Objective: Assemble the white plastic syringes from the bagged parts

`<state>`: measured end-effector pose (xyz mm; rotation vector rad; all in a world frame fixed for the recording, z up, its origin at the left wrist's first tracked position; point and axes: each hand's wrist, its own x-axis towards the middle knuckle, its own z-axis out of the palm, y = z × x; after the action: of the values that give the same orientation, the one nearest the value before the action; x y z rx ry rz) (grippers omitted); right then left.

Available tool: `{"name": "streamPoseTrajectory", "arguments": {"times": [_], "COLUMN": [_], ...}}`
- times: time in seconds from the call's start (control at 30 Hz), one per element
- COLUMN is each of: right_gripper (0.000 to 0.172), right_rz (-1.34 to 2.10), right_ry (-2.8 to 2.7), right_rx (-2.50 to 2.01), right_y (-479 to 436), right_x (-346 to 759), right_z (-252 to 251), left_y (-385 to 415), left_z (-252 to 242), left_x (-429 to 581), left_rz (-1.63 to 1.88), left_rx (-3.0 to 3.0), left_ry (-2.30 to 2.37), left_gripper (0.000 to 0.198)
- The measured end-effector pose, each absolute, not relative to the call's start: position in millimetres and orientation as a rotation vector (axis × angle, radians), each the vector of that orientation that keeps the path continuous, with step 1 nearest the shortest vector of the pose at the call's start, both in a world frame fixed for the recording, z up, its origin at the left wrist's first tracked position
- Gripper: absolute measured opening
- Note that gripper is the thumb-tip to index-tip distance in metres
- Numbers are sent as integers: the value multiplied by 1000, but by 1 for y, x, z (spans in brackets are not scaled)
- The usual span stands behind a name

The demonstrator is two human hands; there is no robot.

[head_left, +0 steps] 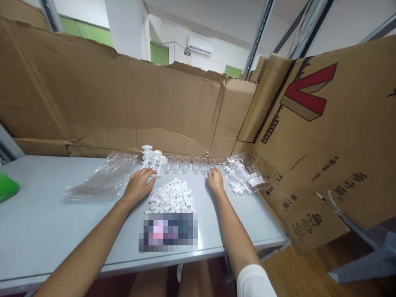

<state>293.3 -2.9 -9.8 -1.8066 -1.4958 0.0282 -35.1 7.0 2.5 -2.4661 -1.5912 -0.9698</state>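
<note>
My left hand (pixel 140 185) has its fingers closed around the lower end of a white plastic stemmed piece (pixel 160 165), which has a round disc at the top. Similar white stemmed pieces (pixel 147 153) stand bunched just behind it. At the right end of a row of small clear plastic cups (pixel 186 164), my right hand (pixel 215 180) is bent with its fingertips at the last clear cup (pixel 212 163). The fingers partly cover that cup's lower part. Between my hands lies a heap of small white plastic parts (pixel 171 197).
Flat clear plastic bags (pixel 102 177) lie to the left. On the right, an open clear bag (pixel 243 173) holds more white pieces. Cardboard walls (pixel 139 103) border the table (pixel 77 231) at the back and right. A blurred-out rectangle (pixel 168 232) sits near the front edge; a green object (pixel 8 185) is far left.
</note>
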Motion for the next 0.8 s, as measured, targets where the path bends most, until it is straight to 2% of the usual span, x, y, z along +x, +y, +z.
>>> {"name": "streamPoseTrajectory", "arguments": {"times": [0.23,0.57,0.7,0.8], "right_gripper": [37,24,28,37], "right_rz": [20,122,131,-61], "right_ry": [-1491,-1572,-1563,-1461], "right_rx": [-1850,-1870,-1803,-1726], "right_y": [-5,-4,-7,-17], "right_x": [298,294,295,309], "right_z": [-12,-14,-3,19], "left_y": [6,3,3,3], "left_z": [2,3,3,4], "left_x": [-35,-33,-32,-32], "left_rz": [-983,-981,-983,-980], "left_rx": [-2492,-2539,-2568,-2587], "left_ry": [-1555,-1536,-1535,-1529], "left_gripper": [27,27,27,27]}}
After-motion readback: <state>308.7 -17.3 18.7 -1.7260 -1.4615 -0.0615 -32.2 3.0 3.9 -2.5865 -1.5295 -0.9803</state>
